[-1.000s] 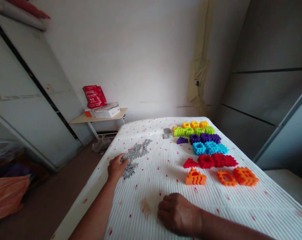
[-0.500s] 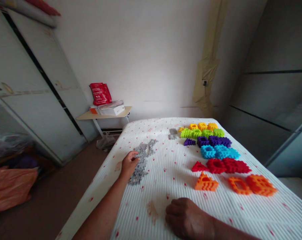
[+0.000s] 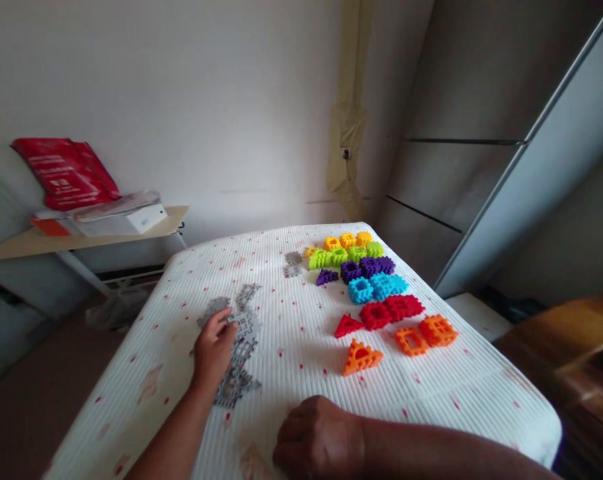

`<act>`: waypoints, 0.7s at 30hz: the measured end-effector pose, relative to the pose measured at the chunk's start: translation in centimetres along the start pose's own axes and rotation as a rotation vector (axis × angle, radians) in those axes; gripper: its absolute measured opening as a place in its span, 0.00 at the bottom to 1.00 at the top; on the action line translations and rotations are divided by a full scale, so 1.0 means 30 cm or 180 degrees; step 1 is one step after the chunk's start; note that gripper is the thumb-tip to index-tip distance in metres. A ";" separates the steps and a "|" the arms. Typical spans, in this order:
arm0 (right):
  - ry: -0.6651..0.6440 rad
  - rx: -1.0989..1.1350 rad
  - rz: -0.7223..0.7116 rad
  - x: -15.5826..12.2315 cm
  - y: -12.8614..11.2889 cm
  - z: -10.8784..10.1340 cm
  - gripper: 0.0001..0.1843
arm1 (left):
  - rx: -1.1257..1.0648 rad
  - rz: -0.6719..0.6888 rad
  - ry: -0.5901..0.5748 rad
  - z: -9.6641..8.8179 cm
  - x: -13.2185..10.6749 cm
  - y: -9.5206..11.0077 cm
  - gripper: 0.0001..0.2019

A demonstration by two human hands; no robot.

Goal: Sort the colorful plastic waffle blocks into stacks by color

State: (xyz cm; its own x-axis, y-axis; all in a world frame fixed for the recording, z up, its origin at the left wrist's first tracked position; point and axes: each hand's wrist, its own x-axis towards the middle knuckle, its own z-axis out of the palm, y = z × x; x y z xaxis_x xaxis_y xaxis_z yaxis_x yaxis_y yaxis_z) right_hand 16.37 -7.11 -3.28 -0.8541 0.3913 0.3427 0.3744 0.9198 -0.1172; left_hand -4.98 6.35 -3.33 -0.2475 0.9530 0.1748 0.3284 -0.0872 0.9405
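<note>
My left hand (image 3: 214, 348) has curled fingers on the grey pieces (image 3: 242, 343); whether it grips them, I can't tell. Right hand (image 3: 318, 443) rests fisted on the mattress (image 3: 431, 393), nothing showing in it.

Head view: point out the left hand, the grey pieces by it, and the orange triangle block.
left hand (image 3: 212, 350): head view, back of the hand.
grey pieces (image 3: 246, 333): head view, lattice piece just right of the fingers.
orange triangle block (image 3: 357, 365): head view, its near rim.
</note>
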 end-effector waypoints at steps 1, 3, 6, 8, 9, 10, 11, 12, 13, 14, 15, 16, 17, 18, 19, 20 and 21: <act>-0.0016 0.0047 0.0031 0.000 0.003 0.007 0.09 | 0.0005 -0.0035 -0.0011 -0.009 -0.003 -0.008 0.26; -0.0064 0.0177 0.0106 -0.003 0.008 0.019 0.08 | -0.0030 -0.0104 -0.0012 -0.027 -0.008 -0.023 0.25; -0.0140 0.0354 0.0204 -0.010 0.016 0.036 0.07 | -0.0150 -0.0258 -0.0027 -0.043 -0.012 -0.037 0.26; -0.0178 0.0391 0.0225 -0.014 0.019 0.046 0.07 | -0.0128 -0.0312 0.0007 -0.042 -0.015 -0.037 0.26; -0.0180 0.0401 0.0228 -0.015 0.020 0.049 0.07 | -0.0079 -0.0324 0.0033 -0.040 -0.017 -0.033 0.26; -0.0179 0.0413 0.0231 -0.015 0.020 0.051 0.07 | -0.0023 -0.0333 0.0055 -0.036 -0.020 -0.028 0.25; -0.0174 0.0419 0.0236 -0.013 0.020 0.051 0.07 | 0.0026 -0.0330 0.0077 -0.033 -0.023 -0.021 0.25; -0.0166 0.0417 0.0236 -0.011 0.019 0.050 0.06 | 0.0061 -0.0320 0.0103 -0.030 -0.026 -0.014 0.24; -0.0164 0.0400 0.0244 -0.009 0.018 0.047 0.06 | 0.0072 -0.0303 0.0154 -0.029 -0.028 -0.008 0.22; -0.0168 0.0374 0.0250 -0.006 0.016 0.043 0.05 | 0.0055 -0.0282 0.0227 -0.029 -0.029 -0.003 0.21; -0.0184 0.0340 0.0248 -0.004 0.015 0.040 0.05 | 0.0018 -0.0257 0.0320 -0.031 -0.029 0.000 0.21; -0.0202 0.0304 0.0243 -0.002 0.013 0.037 0.05 | -0.0040 -0.0233 0.0410 -0.034 -0.027 0.000 0.20; -0.0214 0.0282 0.0236 -0.001 0.012 0.035 0.06 | -0.0110 -0.0218 0.0487 -0.038 -0.025 -0.002 0.21; -0.0213 0.0272 0.0228 -0.001 0.011 0.035 0.07 | -0.0178 -0.0197 0.0537 -0.043 -0.021 -0.005 0.21; -0.0198 0.0262 0.0229 -0.001 0.011 0.037 0.07 | -0.0234 -0.0159 0.0568 -0.048 -0.018 -0.008 0.22; -0.0181 0.0258 0.0235 -0.002 0.012 0.041 0.08 | -0.0283 -0.0118 0.0571 -0.053 -0.016 -0.009 0.22; -0.0165 0.0261 0.0237 -0.002 0.013 0.045 0.08 | -0.0347 -0.0084 0.0567 -0.056 -0.016 -0.006 0.23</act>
State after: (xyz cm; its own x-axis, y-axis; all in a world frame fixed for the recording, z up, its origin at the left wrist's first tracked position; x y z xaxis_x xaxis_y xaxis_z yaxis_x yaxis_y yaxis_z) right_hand 16.09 -6.74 -4.60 -0.8433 0.4576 0.2818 0.4085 0.8866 -0.2170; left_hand -6.46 5.42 -3.10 -0.4152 0.8898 0.1892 0.2215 -0.1028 0.9697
